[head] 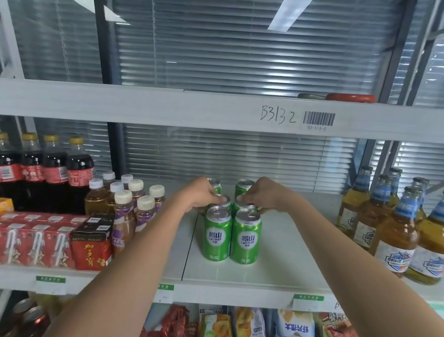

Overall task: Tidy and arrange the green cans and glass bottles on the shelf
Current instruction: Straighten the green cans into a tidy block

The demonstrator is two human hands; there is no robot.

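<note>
Several green cans stand upright in two close columns on the middle of the white shelf (260, 275). The two front cans, left (217, 235) and right (245, 239), show white labels. My left hand (200, 193) grips the top of the middle can in the left column (223, 201). My right hand (266, 195) grips the top of the middle can in the right column (243, 204). Two more cans stand behind, partly hidden by my fingers. Glass bottles (396, 235) of amber drink with blue neck labels stand in a group at the shelf's right end.
Dark cola bottles (53, 171) and small tea bottles (125, 206) fill the shelf's left side, with red drink cartons (23, 243) in front. Snack bags (295, 336) lie on the shelf below. Bare shelf shows between the cans and the glass bottles.
</note>
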